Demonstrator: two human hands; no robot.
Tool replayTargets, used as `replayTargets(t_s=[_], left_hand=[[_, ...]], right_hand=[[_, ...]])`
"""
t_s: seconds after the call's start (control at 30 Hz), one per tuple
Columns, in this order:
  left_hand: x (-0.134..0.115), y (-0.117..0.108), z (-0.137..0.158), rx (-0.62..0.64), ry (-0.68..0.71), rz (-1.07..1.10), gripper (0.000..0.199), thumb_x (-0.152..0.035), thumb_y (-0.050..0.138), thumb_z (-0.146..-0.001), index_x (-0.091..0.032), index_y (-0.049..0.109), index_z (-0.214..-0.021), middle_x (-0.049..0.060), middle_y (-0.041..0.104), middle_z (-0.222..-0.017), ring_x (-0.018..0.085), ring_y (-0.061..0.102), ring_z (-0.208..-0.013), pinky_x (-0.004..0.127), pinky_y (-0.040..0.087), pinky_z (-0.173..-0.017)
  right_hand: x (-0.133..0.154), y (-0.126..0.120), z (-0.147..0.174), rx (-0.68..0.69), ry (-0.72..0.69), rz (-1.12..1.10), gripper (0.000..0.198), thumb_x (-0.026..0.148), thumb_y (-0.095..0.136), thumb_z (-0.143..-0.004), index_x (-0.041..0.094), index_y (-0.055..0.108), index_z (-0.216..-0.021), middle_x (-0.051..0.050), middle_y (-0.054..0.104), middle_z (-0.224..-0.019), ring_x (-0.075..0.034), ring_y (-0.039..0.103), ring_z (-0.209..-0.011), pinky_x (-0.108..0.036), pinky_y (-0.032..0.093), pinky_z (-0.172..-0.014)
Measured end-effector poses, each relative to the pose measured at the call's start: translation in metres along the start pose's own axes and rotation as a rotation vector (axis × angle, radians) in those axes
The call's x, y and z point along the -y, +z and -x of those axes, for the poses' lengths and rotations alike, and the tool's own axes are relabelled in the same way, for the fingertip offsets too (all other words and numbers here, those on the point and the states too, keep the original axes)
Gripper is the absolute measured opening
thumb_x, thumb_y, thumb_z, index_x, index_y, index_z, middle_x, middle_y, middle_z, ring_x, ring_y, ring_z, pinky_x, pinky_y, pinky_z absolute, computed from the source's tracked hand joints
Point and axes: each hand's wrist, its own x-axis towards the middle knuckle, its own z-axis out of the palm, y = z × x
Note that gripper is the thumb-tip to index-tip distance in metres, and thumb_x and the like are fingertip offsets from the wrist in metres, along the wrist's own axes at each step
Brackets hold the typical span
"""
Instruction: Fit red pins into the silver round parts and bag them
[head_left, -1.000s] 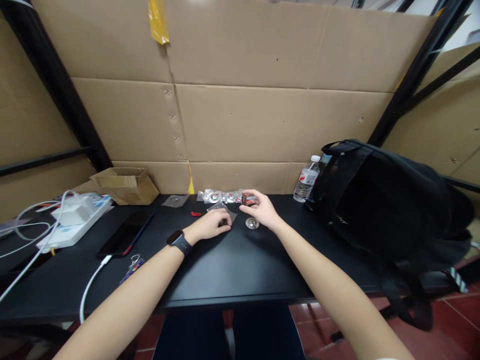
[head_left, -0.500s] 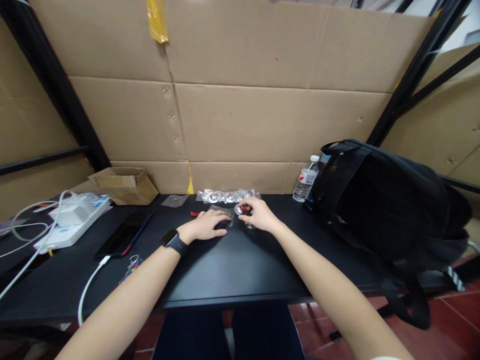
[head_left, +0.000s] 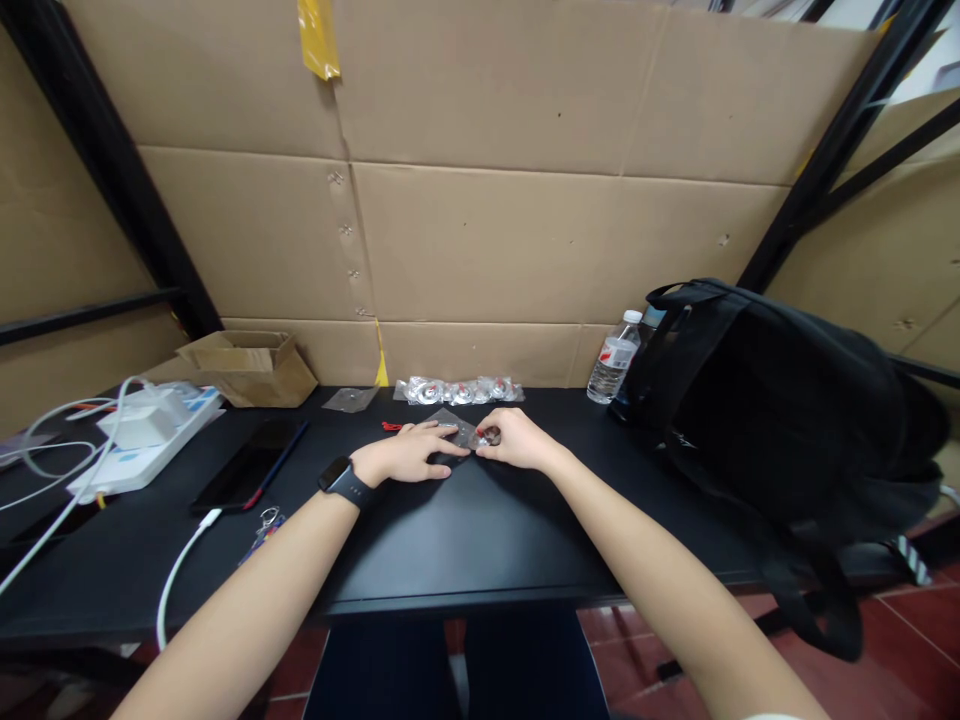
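Observation:
My left hand [head_left: 417,452], with a dark watch on its wrist, lies palm down with fingers stretched out. Its fingertips rest on a clear plastic bag [head_left: 462,430] on the table. Pinched in my right hand [head_left: 517,440] is a small round silver piece with red on it [head_left: 484,439], low at the bag's right end. My fingers hide much of it, and I cannot tell whether it is inside the bag. A bit of red cord [head_left: 391,427] pokes out beyond my left hand. Behind both hands, several bagged silver round pieces [head_left: 460,392] lie in a row.
Another flat clear bag [head_left: 350,400] lies near an open cardboard box [head_left: 259,368]. On the left are a phone [head_left: 247,468], a power strip [head_left: 154,440] with white cables, and a keyring [head_left: 266,525]. A water bottle [head_left: 612,362] and black backpack [head_left: 780,430] stand right.
My right hand has brought the round silver piece down to the bag's right end. My left hand stays flat, its fingers shifted slightly on the bag.

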Motion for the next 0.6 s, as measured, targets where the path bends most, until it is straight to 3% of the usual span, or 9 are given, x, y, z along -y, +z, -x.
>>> replayTargets(t_s=[0.17,0.43,0.6], left_hand=[[-0.001,-0.006,0.003,0.099,0.024,-0.014,0.056,-0.035,0.062,-0.092,-0.051,0.050,-0.143,-0.004,0.024,-0.167,0.034,0.020,-0.154,0.061,0.021,-0.120],[-0.004,-0.009,0.005,0.138,0.003,0.017,0.054,-0.032,0.061,-0.093,-0.052,0.052,-0.142,-0.005,0.024,-0.167,0.035,0.016,-0.155,0.063,0.018,-0.121],[0.000,-0.007,0.004,0.124,0.008,0.048,0.052,-0.032,0.063,-0.091,-0.051,0.056,-0.139,-0.004,0.025,-0.167,0.038,0.016,-0.154,0.066,0.018,-0.119]], right_hand=[[0.003,0.000,0.002,0.082,0.022,-0.019,0.024,0.028,0.080,-0.074,0.016,0.079,-0.094,-0.005,0.075,-0.081,-0.017,0.067,-0.072,-0.024,0.046,-0.067],[-0.001,0.012,-0.003,0.018,-0.020,-0.039,0.028,0.033,0.085,-0.075,0.016,0.080,-0.096,-0.007,0.072,-0.086,-0.015,0.065,-0.072,-0.024,0.047,-0.067],[0.000,0.019,-0.004,0.004,-0.031,-0.123,0.012,0.017,0.081,-0.077,0.017,0.079,-0.089,-0.004,0.072,-0.081,-0.014,0.066,-0.070,-0.022,0.050,-0.068]])
